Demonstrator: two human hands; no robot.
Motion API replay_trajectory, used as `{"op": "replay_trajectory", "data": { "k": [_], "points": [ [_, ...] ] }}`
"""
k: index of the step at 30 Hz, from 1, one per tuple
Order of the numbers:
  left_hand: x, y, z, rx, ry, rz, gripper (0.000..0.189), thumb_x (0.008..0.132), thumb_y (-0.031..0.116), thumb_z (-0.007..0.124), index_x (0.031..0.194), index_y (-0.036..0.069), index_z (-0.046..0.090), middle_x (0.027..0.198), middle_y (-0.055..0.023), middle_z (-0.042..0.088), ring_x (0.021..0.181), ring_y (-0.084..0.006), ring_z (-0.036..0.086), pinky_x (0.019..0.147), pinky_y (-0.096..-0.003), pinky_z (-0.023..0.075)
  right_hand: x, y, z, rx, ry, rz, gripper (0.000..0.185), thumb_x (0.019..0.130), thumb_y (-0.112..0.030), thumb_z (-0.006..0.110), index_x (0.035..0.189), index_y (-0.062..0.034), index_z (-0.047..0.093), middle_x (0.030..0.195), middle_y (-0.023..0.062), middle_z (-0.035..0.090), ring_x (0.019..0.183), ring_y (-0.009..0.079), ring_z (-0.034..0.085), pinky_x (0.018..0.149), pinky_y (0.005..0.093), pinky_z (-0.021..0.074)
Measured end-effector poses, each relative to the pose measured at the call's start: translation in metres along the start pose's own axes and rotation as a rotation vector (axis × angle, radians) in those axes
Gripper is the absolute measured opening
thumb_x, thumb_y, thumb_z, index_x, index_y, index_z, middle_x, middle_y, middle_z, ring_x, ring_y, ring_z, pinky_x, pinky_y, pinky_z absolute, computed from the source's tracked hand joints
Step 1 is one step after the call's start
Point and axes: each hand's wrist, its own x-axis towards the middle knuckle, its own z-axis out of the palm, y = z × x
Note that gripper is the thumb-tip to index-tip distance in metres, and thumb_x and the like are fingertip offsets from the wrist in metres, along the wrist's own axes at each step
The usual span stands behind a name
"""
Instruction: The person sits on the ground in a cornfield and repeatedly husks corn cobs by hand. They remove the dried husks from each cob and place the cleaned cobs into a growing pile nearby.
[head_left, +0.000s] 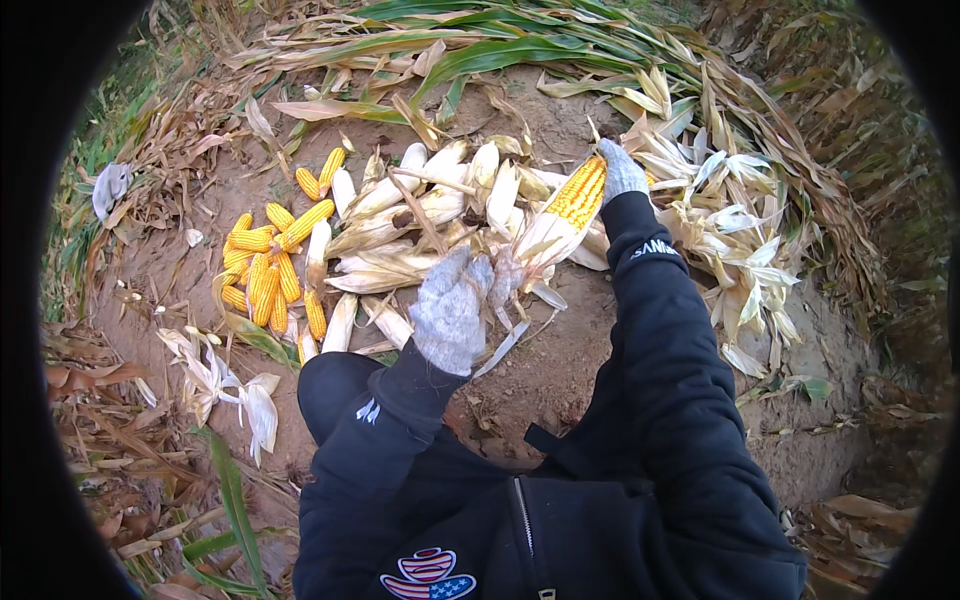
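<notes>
A partly husked ear of corn slants across the space between my hands. Yellow kernels show on its upper part, while pale husk still wraps the lower part. My right hand, in a grey knit glove, grips the ear's far end, where a thin pointed piece sticks up. Lower and to the left, my left hand, gloved alike, is closed at the husk's near end beside brownish, silk-like strands. Its fingertips are partly hidden. A loose husk strip hangs below it.
Several unhusked ears lie piled on the soil beyond my left hand. Bare yellow cobs form a heap at left. Stripped husks gather at right. Cut green stalks curve along the far side. A greyish cloth-like item rests far left.
</notes>
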Motion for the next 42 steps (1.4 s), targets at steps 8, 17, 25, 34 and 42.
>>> {"op": "replay_trajectory", "data": {
  "k": [8, 17, 25, 34, 42],
  "points": [
    [-0.035, 0.069, -0.01, -0.312, -0.059, 0.101, 0.038, 0.104, 0.039, 0.045, 0.074, 0.015, 0.045, 0.053, 0.0039, 0.027, 0.049, -0.0131, 0.029, 0.07, -0.034, 0.0475, 0.003, -0.075, -0.05, -0.138, 0.244, 0.094, 0.033, 0.091, -0.034, 0.063, 0.101, -0.003, 0.062, 0.079, 0.0114, 0.065, 0.071, 0.0264, 0.066, 0.068, 0.0443, 0.0562],
    [0.012, 0.052, -0.051, -0.516, 0.271, 0.043, 0.036, 0.102, 0.036, 0.048, 0.073, 0.016, 0.041, 0.061, 0.0014, 0.038, 0.054, -0.0192, 0.034, 0.073, -0.0492, 0.0504, -0.116, -0.103, 0.034, -1.431, -0.621, 0.002, 0.044, 0.082, -0.043, 0.066, 0.105, -0.0049, 0.07, 0.102, 0.0234, 0.07, 0.1, 0.0344, 0.068, 0.085, 0.0386, 0.0536],
    [0.046, 0.067, -0.044, -0.692, 0.141, 0.166, 0.038, 0.104, 0.033, 0.041, 0.07, 0.016, 0.038, 0.059, 0.0035, 0.033, 0.056, -0.0159, 0.033, 0.083, -0.0417, 0.0444, -0.246, -0.043, 0.082, -0.389, -1.013, 1.029, 0.082, 0.088, -0.072, 0.052, 0.125, 0.0011, 0.053, 0.104, 0.0206, 0.067, 0.088, 0.0291, 0.069, 0.069, 0.0456, 0.0574],
    [0.001, 0.031, 0.023, -0.422, 0.513, -0.322, 0.031, 0.105, 0.033, 0.042, 0.087, 0.009, 0.051, 0.065, 0.0023, 0.041, 0.057, -0.013, 0.039, 0.053, -0.0265, 0.0345, -0.204, 0.004, 0.121, 0.642, -0.218, 0.593, 0.037, 0.091, -0.023, 0.064, 0.122, -0.0039, 0.058, 0.106, 0.0121, 0.065, 0.092, 0.0243, 0.065, 0.079, 0.0387, 0.0556],
    [-0.037, 0.018, 0.002, -0.081, -0.087, -0.205, 0.019, 0.102, 0.019, 0.054, 0.105, 0.001, 0.057, 0.092, -0.0068, 0.065, 0.084, -0.0209, 0.067, 0.075, -0.0331, 0.0569, -0.132, -0.021, 0.09, 0.363, -0.094, 0.479, 0.029, 0.081, -0.013, 0.077, 0.104, 0.0, 0.065, 0.084, 0.0064, 0.068, 0.068, 0.0182, 0.067, 0.063, 0.03, 0.0555]
  ]
}}
